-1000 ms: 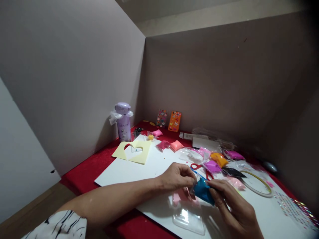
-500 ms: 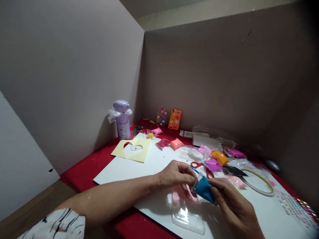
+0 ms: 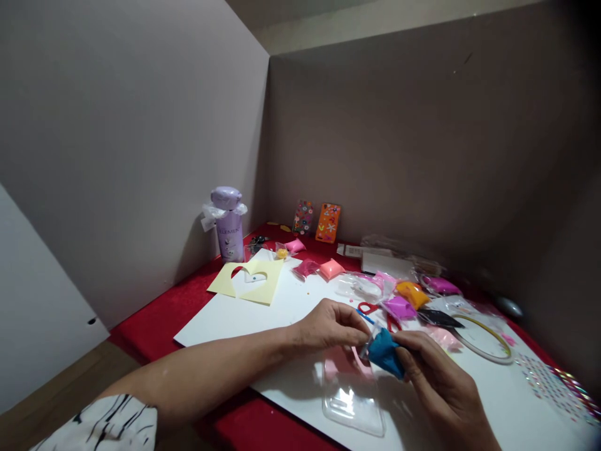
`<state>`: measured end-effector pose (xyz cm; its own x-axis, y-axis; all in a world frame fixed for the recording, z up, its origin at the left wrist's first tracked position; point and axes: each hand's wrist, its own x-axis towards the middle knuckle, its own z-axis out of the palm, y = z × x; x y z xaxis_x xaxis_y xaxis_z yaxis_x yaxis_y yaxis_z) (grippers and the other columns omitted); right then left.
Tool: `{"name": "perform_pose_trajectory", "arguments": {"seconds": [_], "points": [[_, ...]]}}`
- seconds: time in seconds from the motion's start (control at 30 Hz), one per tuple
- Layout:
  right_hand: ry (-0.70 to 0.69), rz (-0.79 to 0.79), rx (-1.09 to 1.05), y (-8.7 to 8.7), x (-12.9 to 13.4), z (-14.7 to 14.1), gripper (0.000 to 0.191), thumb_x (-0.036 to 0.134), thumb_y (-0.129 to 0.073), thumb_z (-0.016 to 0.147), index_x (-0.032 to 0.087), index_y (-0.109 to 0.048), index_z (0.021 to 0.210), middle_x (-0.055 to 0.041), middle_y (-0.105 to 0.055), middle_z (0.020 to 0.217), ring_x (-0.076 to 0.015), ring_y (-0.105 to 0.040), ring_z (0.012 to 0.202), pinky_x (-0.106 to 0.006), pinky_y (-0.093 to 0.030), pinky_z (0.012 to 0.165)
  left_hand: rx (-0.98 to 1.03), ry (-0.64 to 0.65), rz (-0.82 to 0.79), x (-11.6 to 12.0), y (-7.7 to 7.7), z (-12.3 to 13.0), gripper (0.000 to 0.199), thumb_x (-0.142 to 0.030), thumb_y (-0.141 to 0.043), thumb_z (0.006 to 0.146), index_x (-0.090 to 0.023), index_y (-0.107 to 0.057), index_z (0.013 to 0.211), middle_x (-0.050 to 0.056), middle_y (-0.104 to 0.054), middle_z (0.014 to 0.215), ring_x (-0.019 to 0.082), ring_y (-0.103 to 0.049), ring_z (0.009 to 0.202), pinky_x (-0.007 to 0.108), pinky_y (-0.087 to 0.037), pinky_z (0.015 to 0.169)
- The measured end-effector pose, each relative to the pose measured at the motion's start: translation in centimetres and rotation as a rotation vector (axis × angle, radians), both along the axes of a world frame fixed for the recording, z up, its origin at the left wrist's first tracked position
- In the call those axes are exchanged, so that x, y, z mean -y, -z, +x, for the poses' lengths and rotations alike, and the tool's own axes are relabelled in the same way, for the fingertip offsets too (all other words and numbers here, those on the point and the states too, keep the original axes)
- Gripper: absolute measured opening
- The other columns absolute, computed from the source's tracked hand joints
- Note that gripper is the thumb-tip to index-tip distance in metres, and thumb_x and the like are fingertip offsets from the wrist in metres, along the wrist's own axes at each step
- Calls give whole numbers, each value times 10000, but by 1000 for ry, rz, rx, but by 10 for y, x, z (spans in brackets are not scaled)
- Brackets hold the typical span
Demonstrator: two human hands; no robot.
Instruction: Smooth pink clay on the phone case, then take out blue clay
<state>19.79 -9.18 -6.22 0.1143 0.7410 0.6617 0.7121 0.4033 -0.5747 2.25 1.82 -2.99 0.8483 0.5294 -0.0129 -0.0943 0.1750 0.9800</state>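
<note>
A small clear packet of blue clay [image 3: 385, 354] is held up between both hands, over the white board. My right hand [image 3: 434, 369] is closed on its right side, thumb and fingers pinching the blue mass. At the packet's clear plastic end, my left hand [image 3: 332, 326] is closed in a pinch. Just below lies a transparent phone case [image 3: 353, 407] with pink material across its upper part, partly covered by my left hand. Behind the packet are red-handled scissors [image 3: 367, 308] and a thin blue stick [image 3: 364, 317], both partly hidden.
Several coloured clay packets, among them an orange one [image 3: 412, 294], lie beyond my hands. A yellow sheet with a heart cutout [image 3: 220, 282] and a purple bottle [image 3: 230, 235] are at left. Rhinestones [image 3: 547, 382] and a hoop [image 3: 493, 358] lie right. Grey panels [image 3: 399, 144] enclose the table.
The view has shifted slightly. Both hands keep their hold on the blue clay packet, with hardly any movement.
</note>
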Motion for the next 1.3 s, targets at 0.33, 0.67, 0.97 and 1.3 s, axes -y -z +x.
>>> {"name": "perform_pose_trajectory", "arguments": {"seconds": [0.33, 0.67, 0.97, 1.3], "points": [[0, 65, 106, 0, 0, 2, 179, 257, -527, 854, 219, -602, 1012, -60, -635, 945, -156, -621, 858, -255, -525, 716, -105, -15, 5, 4, 0, 1, 331, -381, -739, 631, -112, -618, 782, 14, -628, 588, 142, -621, 490, 197, -468, 411], [-34, 6, 98, 0, 3, 0, 156, 253, -508, 866, 232, -596, 992, -46, -632, 939, -147, -622, 844, -245, -521, 700, -138, 128, -5, -4, 1, -5, 334, -361, -765, 616, -131, -611, 803, 10, -610, 561, 129, -578, 425, 182, -428, 358], [-83, 41, 144, -3, 1, 4, 200, 213, -490, 861, 234, -593, 1031, -60, -622, 977, -167, -614, 887, -267, -522, 717, -151, 246, -1, 2, -6, -6, 305, -374, -760, 625, -134, -624, 756, 8, -616, 600, 106, -564, 410, 183, -440, 352], [-105, 47, 177, -3, 1, 6, 224, 187, -485, 862, 236, -573, 1062, -69, -610, 993, -166, -599, 894, -275, -514, 723, -99, 247, -14, 3, -9, -7, 237, -308, -733, 655, -125, -614, 749, 12, -612, 603, 112, -568, 420, 186, -445, 350]]}}
